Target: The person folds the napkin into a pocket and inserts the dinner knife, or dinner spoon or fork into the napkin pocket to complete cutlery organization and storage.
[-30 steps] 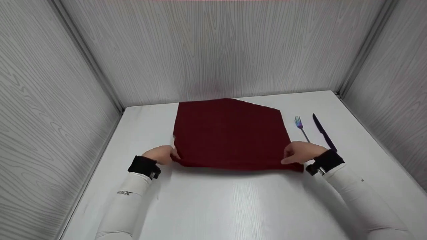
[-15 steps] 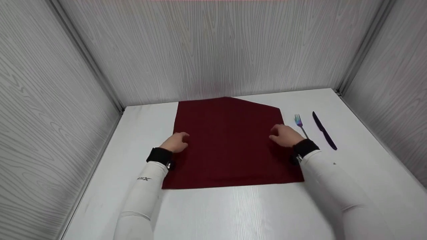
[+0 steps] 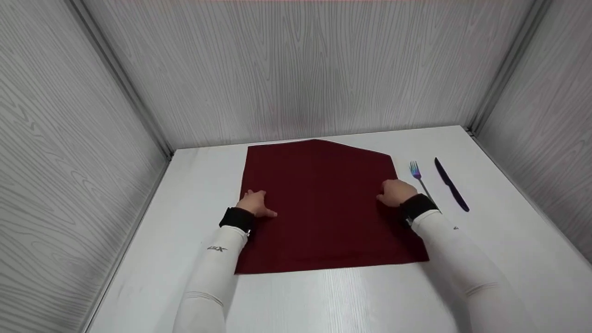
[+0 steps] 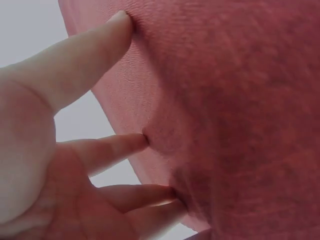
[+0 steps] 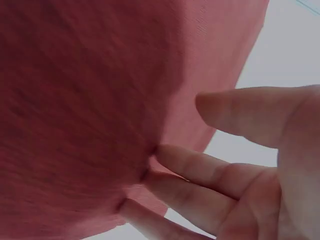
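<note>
Centrally placed cloth [image 3: 319, 222]: 1 dark red piece, spread on the white table [image 3: 286, 300]; far edge peaked near the back wall [image 3: 296, 69], near edge almost straight.
Left hand [image 3: 253, 202]: wide, fingers spread; thumb and fingertips press the cloth near its left edge.
Right hand [image 3: 397, 192]: fairly wide, fingers extended, fingertips touching the cloth near its right edge; thumb apart from the fingers, its contact with the cloth cannot be told.
Fork [image 3: 416, 175]: 1, just beside the cloth's right side, iridescent tines toward the back wall.
Knife [image 3: 451, 184]: 1, dark, slanted, right of the fork, tip toward the back wall.
</note>
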The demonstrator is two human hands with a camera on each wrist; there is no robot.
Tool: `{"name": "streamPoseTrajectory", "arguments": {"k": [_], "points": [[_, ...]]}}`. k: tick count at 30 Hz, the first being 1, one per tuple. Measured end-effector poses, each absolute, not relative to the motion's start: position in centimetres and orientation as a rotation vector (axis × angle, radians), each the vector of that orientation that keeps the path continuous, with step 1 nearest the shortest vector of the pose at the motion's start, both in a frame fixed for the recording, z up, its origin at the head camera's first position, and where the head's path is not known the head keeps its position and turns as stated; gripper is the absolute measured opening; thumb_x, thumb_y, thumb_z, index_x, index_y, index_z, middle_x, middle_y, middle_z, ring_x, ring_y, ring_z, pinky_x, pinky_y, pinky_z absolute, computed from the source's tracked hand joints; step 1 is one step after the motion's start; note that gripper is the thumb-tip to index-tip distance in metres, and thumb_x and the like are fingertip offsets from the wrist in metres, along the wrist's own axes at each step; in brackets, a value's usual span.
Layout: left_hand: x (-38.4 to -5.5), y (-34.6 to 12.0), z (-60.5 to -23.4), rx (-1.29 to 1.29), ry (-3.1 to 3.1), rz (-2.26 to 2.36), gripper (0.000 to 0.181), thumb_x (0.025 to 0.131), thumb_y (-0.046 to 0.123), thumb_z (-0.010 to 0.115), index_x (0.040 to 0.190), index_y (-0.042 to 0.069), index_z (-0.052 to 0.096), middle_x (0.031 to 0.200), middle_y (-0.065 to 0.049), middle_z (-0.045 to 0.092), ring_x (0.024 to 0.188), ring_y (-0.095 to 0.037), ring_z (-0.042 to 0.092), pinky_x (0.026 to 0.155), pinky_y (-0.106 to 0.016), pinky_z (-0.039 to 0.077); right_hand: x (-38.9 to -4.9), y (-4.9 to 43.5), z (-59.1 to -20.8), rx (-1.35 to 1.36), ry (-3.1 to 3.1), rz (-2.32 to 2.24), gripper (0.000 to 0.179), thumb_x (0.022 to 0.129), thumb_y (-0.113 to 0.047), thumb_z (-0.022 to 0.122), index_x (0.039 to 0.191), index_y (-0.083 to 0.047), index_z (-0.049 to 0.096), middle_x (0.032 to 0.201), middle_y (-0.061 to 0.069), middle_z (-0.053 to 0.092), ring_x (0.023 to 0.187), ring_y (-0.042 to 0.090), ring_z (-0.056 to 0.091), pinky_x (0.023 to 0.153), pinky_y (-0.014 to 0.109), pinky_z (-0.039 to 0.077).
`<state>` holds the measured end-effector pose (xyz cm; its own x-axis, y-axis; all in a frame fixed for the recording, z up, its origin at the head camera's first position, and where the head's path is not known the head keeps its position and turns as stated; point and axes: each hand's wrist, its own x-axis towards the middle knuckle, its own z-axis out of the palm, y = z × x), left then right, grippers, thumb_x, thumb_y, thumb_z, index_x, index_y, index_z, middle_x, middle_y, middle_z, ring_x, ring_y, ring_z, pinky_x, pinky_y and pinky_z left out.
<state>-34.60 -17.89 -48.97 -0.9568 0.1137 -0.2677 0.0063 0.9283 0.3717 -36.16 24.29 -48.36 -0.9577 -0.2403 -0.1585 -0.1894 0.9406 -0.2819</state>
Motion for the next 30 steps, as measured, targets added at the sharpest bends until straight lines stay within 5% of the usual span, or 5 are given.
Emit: {"name": "streamPoseTrajectory", "arguments": {"k": [3, 6, 12, 21, 30], "points": [[-34.8, -17.7, -48.5, 0.088, 2.782, 0.525, 0.089, 0.093, 0.036, 0.081, 0.158, -0.006, 0.037, 0.163, -0.042, 0.027, 0.156, -0.054, 0.022, 0.127, -0.059, 0.026, -36.4, 24.4, -48.1, -0.308, 2.904, -0.446, 0.03, 0.103, -0.021, 0.062, 0.081, -0.001, 0.064, 0.084, 0.016, 0.07, 0.079, 0.03, 0.066, 0.078, 0.051, 0.056], [-35.3, -17.4, -48.2, 0.065, 2.797, 0.472, 0.086, 0.097, 0.04, 0.074, 0.157, -0.009, 0.037, 0.161, -0.042, 0.031, 0.156, -0.054, 0.023, 0.128, -0.06, 0.023, -37.7, 24.3, -48.0, -0.273, 2.924, -0.528, 0.031, 0.103, -0.02, 0.059, 0.104, 0.007, 0.072, 0.107, 0.027, 0.075, 0.098, 0.04, 0.071, 0.09, 0.056, 0.057], [-36.2, -16.4, -48.9, -0.026, 2.834, 0.556, 0.089, 0.101, 0.049, 0.067, 0.168, 0.007, 0.025, 0.169, -0.038, 0.012, 0.16, -0.052, 0.006, 0.126, -0.066, 0.02, -40.1, 23.9, -48.5, -0.104, 2.948, -0.856, 0.041, 0.105, -0.019, 0.05, 0.13, 0.013, 0.059, 0.13, 0.034, 0.064, 0.118, 0.046, 0.063, 0.104, 0.058, 0.05], [-36.3, -16.0, -50.0, -0.013, 2.8, 0.633, 0.089, 0.096, 0.047, 0.076, 0.166, 0.012, 0.033, 0.173, -0.03, 0.011, 0.161, -0.049, 0.008, 0.128, -0.064, 0.019, -42.6, 25.5, -50.1, 0.104, 3.011, -0.99, 0.054, 0.101, -0.02, 0.049, 0.142, 0.014, 0.049, 0.14, 0.04, 0.056, 0.131, 0.052, 0.055, 0.11, 0.059, 0.046], [-36.1, -15.4, -49.9, 0.01, 2.818, 0.626, 0.089, 0.095, 0.048, 0.076, 0.165, 0.012, 0.035, 0.173, -0.03, 0.015, 0.161, -0.048, 0.011, 0.128, -0.061, 0.02, -43.1, 27.3, -51.1, -0.057, 2.761, -1.23, 0.054, 0.109, -0.019, 0.05, 0.152, 0.013, 0.043, 0.16, 0.036, 0.038, 0.152, 0.049, 0.034, 0.125, 0.057, 0.03]]}}
